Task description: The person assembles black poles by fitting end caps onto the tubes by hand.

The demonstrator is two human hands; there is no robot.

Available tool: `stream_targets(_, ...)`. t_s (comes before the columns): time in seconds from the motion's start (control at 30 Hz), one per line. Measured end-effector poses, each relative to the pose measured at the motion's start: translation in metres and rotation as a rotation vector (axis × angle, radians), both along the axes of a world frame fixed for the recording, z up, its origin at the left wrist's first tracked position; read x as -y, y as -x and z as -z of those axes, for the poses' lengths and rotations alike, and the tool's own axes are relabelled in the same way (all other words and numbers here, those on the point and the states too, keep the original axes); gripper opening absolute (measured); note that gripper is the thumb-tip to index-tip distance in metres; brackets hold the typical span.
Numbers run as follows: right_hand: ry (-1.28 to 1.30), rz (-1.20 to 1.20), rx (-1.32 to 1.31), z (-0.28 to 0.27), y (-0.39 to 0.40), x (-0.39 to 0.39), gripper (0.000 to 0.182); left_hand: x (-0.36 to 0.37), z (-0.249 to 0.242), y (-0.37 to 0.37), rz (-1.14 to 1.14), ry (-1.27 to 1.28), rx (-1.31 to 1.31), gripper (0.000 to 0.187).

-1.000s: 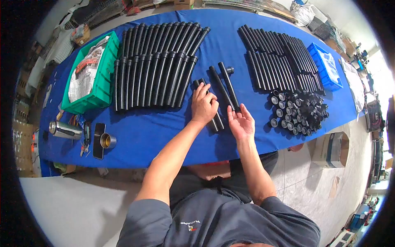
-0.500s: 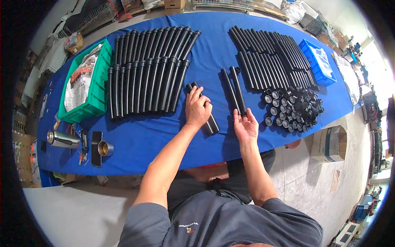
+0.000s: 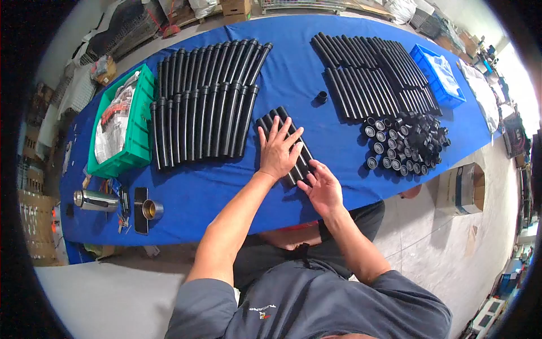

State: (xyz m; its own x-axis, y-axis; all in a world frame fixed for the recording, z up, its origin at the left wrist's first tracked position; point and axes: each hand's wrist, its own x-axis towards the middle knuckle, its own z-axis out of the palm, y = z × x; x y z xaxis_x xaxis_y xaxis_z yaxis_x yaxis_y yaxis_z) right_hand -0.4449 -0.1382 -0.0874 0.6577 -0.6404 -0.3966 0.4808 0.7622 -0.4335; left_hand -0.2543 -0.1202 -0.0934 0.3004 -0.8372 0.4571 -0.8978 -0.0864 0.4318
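My left hand (image 3: 278, 151) lies flat with spread fingers over a small group of black tubes (image 3: 305, 150) side by side on the blue cloth. At their near ends is my right hand (image 3: 324, 190), its fingers apart and touching or almost touching the tubes. My palms and fingers cover parts of the tubes. A single black cap (image 3: 321, 98) stands on the cloth beyond my right hand. To the left, two rows of black tubes with collared ends (image 3: 206, 121) lie side by side.
Plain black tubes (image 3: 364, 93) lie in rows at the right, with a heap of black caps (image 3: 403, 147) nearer me. A green crate (image 3: 134, 127) and a blue bin (image 3: 449, 100) flank them. A steel flask (image 3: 95, 200), phone (image 3: 141, 212) and metal cup (image 3: 152, 209) are near left.
My right hand has moved left, and the two tubes beside it now lie against those under my left hand. The left hand's fingers have spread flat. The single cap stayed behind.
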Motion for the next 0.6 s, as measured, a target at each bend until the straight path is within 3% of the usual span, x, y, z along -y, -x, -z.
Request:
stream_targets(0.07,0.031,-0.088,0.062,0.005,0.007,0.005,0.032,0.001,0.002,0.001,0.025,-0.012,0.061,0.039)
stream_targets(0.27,-0.047,0.067,0.237,0.01,0.003,-0.013,0.037,0.005,-0.01,0.001,0.086,-0.153,0.083,0.035)
stream_targets(0.4,-0.025,0.003,-0.137,-0.039,0.043,-0.014,0.035,0.005,-0.014,0.004,0.049,-0.203,0.01,0.032)
stream_targets(0.43,0.04,-0.055,-0.203,-0.046,0.057,-0.001,0.033,0.005,-0.015,0.004,0.044,-0.212,-0.009,0.032)
stream_targets(0.6,0.437,0.3,-0.059,-0.101,0.087,0.177,0.033,0.004,-0.012,0.004,0.041,-0.219,-0.004,0.033)
